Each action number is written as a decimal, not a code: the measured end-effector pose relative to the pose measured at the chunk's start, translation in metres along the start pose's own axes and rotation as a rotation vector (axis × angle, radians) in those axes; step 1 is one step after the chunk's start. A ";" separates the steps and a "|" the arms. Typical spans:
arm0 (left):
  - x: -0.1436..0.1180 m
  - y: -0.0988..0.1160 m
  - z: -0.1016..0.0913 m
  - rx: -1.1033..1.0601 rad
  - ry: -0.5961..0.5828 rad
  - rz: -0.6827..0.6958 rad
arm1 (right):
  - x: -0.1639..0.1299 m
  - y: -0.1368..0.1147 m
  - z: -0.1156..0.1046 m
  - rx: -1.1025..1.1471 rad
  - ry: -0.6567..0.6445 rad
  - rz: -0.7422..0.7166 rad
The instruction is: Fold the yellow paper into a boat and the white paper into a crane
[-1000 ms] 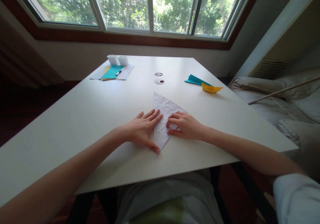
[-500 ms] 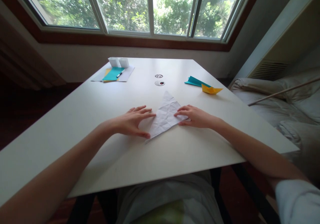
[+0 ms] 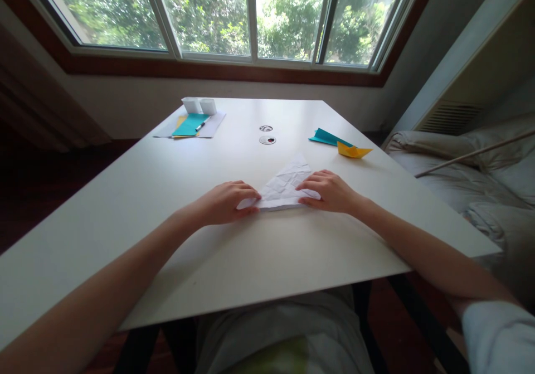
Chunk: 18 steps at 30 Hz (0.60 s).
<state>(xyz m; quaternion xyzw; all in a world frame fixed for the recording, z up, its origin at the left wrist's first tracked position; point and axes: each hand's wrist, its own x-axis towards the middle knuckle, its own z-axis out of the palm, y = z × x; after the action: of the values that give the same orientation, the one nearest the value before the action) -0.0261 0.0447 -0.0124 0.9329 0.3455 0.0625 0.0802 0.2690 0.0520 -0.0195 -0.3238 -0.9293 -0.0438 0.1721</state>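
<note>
A creased white sheet of paper (image 3: 285,187), folded into a triangle, lies on the white table (image 3: 234,268) with its long edge toward me and its tip pointing to the window. My left hand (image 3: 229,202) grips the left corner, thumb in front and fingers behind and above. At the right corner, my right hand (image 3: 328,191) has the paper between thumb and curled fingers. Both corners are partly covered by the fingers.
Beyond my right hand are a yellow paper boat (image 3: 353,151) and a folded teal paper (image 3: 328,137). Back left, coloured sheets (image 3: 186,126), a pen (image 3: 203,123) and white containers (image 3: 199,105) sit together. Two round inserts (image 3: 267,140) mark the tabletop's middle.
The paper has turned so its long edge runs level across in front of me. My left hand, spread beside the paper before, has closed on its left corner.
</note>
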 end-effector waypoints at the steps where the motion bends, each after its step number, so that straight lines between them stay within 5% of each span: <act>1: 0.000 -0.001 0.000 -0.005 0.003 0.001 | 0.000 0.001 -0.001 0.001 -0.002 -0.008; 18: -0.002 -0.004 0.000 0.094 0.027 0.029 | -0.004 0.022 -0.015 0.068 -0.054 -0.062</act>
<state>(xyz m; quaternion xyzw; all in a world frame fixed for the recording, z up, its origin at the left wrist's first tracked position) -0.0300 0.0460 -0.0135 0.9396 0.3356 0.0601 0.0306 0.2898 0.0645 -0.0073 -0.2897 -0.9442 -0.0085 0.1563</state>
